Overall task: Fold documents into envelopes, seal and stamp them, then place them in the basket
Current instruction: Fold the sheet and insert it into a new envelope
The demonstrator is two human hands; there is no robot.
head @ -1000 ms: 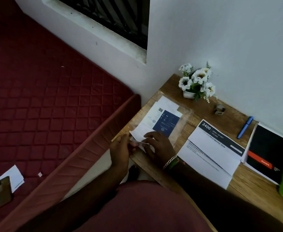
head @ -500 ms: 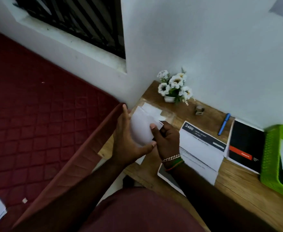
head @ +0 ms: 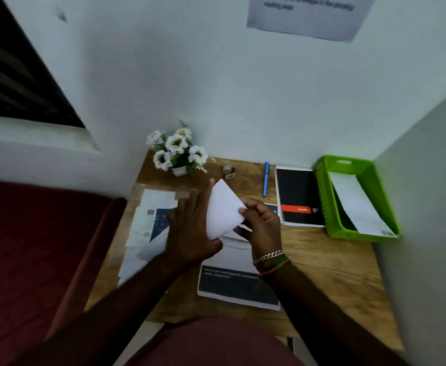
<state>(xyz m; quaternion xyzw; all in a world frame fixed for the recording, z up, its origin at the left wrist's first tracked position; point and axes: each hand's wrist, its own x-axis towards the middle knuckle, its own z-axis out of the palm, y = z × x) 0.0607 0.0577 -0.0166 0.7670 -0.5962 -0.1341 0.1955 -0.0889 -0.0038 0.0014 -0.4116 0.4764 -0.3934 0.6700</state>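
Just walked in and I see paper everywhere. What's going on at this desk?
A person is holding a white envelope up over the wooden desk with both hands: the left hand grips it from the left, and the right hand pinches its right edge. Printed documents lie on the desk underneath. The green basket at the right already holds one envelope. A blue pen and a black notebook lie beside it.

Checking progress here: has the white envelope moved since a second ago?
Yes. The white envelope lay on the desk by the printed sheets; now both hands hold it raised, nearer the black notebook.
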